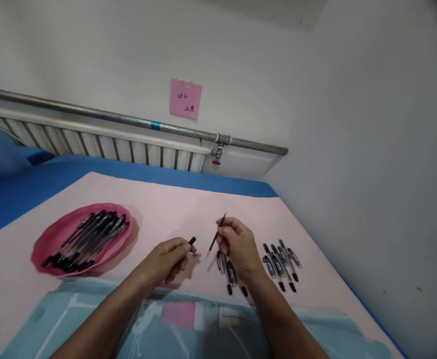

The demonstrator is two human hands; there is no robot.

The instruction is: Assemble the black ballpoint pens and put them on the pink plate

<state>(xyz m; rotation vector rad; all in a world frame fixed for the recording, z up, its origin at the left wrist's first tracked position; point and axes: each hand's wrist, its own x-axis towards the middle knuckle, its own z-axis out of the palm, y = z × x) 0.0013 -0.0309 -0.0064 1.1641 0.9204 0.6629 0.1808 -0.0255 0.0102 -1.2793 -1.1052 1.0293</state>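
Near the middle of the table, my left hand (173,257) is closed in a pinch on a small black pen part (192,241), whose exact kind I cannot make out. To its right, my right hand (237,244) pinches a thin dark pen refill (213,243), tilted, with its yellowish tip pointing down to the left. The refill and the black part are apart. Below my right hand lie a few pen parts (224,269) with clear barrels and black ends, partly hidden by the hand and wrist. Several more pen parts (278,264) lie in a group farther right.
A pink oval basket (39,244) on the left holds many black-and-clear pens (87,239). The table has a pink cover (158,204) with a blue edge at the back. A patterned teal cloth (91,319) lies along the front. Behind stand a radiator (121,149) and a metal pipe (109,117).
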